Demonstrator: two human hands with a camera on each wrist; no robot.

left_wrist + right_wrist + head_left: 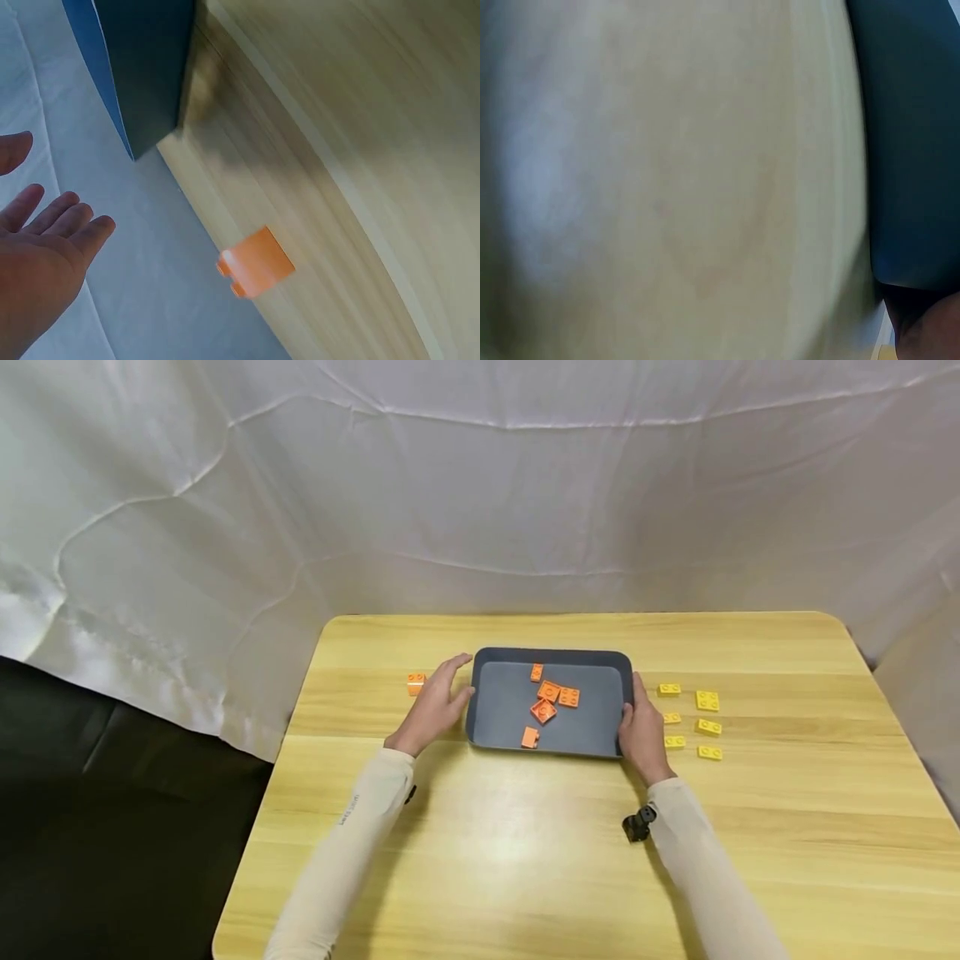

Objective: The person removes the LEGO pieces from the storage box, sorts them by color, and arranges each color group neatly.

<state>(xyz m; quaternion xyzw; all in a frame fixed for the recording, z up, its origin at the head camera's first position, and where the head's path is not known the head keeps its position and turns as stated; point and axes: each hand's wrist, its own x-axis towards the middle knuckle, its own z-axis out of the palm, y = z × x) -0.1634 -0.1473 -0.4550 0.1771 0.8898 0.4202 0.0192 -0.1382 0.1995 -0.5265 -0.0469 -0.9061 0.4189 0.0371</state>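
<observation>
A dark grey rectangular tray (501,703) stands near the middle of the table, with several orange toy bricks (569,697) loose inside it. At its right end my right hand (643,737) grips the wall, thumb over the rim. The right wrist view shows the tray's outer side (911,150) and a bit of that hand (934,334). My left hand (433,708) is held beside the tray's left end, fingers extended; the left wrist view has it apart from the wall. Just left of that hand lies another orange brick (257,262), partly covered in the head view.
Several yellow bricks (707,700) lie in two columns on the wooden table (510,860), right of my right hand. A pale curtain (525,502) hangs behind the table's far edge. A black surface (112,827) is at the lower left.
</observation>
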